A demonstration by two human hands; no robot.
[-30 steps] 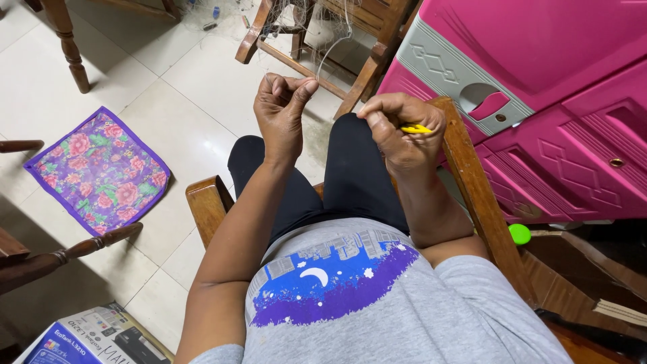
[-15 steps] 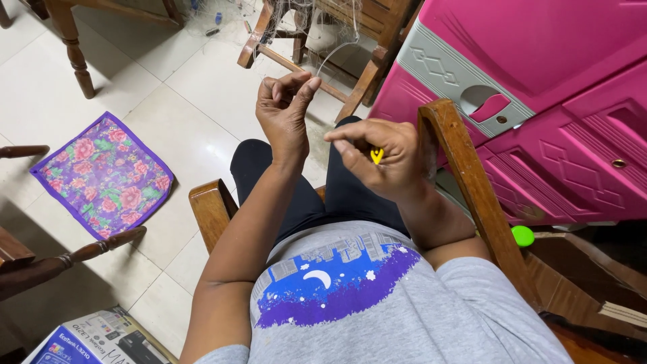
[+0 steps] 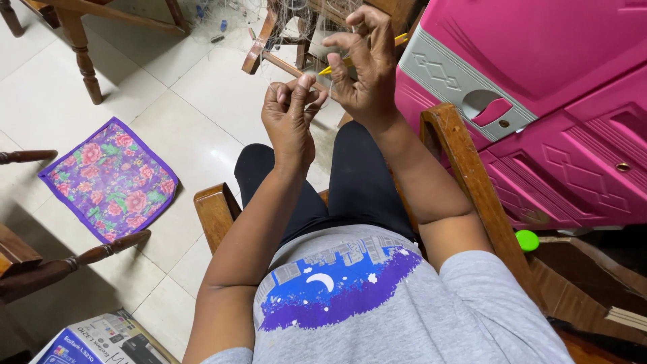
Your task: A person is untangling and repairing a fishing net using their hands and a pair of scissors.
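Seated view from my head camera, largest item first: the pink plastic cabinet [image 3: 539, 81] fills my right side, the wooden chair arm [image 3: 465, 168] beside it, and the floral cloth [image 3: 111, 178] lies on the tiled floor at left. My right hand [image 3: 367, 67] has risen and moved forward since a second ago, now above and just beyond my left hand [image 3: 290, 118], carrying the yellow needle [image 3: 337, 66] in a closed grip. My left hand's grip stays pinched shut on the fine net thread [image 3: 306, 84], so I judge a stitch is being drawn up.
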